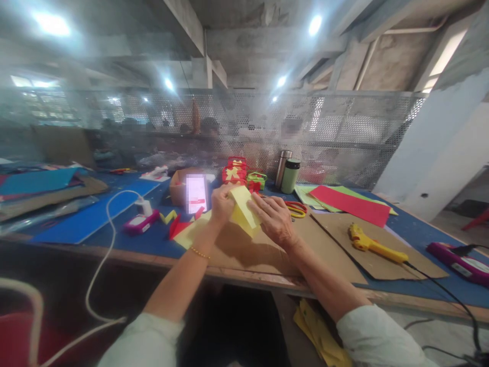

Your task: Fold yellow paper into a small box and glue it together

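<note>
- your left hand (pixel 222 206) holds the yellow box (pixel 244 210) by its left side, fingers curled in.
- your right hand (pixel 274 216) lies with fingers nearly straight against the box's right side; its thumb is hidden, so i cannot tell whether it grips.
- the box sits between your two hands, tilted, above the cardboard (pixel 263 257).
- a beaded bracelet (pixel 200 253) circles your left wrist.
- just left of your left hand, yellow paper (pixel 187 236) and red paper (pixel 176 228) lie on the table (pixel 168 250); the lit phone (pixel 196 193) stands behind them.
- farther left are a purple power strip (pixel 141 223) and a blue sheet (pixel 89 219).
- beyond your hands stand red boxes (pixel 234 171) with yellow bows, a green box (pixel 256 180) and two bottles (pixel 290 177).
- just beyond your right hand is a red-and-yellow tool handle (pixel 297 208).
- well right of your right hand, the yellow glue gun (pixel 376 245) lies on a second cardboard piece (pixel 405 267), a red sheet (pixel 351 204) behind it.
</note>
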Tool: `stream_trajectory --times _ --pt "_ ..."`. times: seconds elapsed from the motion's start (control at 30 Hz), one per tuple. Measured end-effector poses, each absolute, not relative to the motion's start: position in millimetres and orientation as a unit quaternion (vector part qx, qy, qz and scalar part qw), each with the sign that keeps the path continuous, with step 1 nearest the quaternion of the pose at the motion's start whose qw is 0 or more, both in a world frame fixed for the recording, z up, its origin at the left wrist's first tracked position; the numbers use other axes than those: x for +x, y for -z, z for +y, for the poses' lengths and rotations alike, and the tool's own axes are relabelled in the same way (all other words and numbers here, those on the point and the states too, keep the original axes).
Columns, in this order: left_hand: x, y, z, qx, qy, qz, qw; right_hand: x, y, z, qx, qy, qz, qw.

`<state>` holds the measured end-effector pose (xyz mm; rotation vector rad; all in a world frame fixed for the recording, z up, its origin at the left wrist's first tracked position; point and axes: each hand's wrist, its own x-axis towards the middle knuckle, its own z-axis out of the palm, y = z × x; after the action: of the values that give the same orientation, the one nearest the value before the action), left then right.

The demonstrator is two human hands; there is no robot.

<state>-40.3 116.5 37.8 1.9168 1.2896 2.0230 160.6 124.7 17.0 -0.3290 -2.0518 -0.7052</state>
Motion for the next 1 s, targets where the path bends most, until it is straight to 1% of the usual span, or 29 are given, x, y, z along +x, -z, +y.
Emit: stream_trajectory --times 0.17,0.3,0.53,1.0 --pt "-40 -35 117 0.632 -0.648 0.42 0.062 160 -17 125 -0.13 0.305 -0.821 0.464" --pt "-41 -38 112 0.643 -0.637 0.419 0.076 160 -16 126 -0.15 0.297 -0.825 0.457" --pt "-45 -47 110 0.687 -0.598 0.412 0.033 160 -14 127 -0.15 0.299 -0.828 0.451" --pt "-46 -38 118 0.645 -0.641 0.413 0.054 156 -15 125 -0.131 0.335 -0.815 0.454"
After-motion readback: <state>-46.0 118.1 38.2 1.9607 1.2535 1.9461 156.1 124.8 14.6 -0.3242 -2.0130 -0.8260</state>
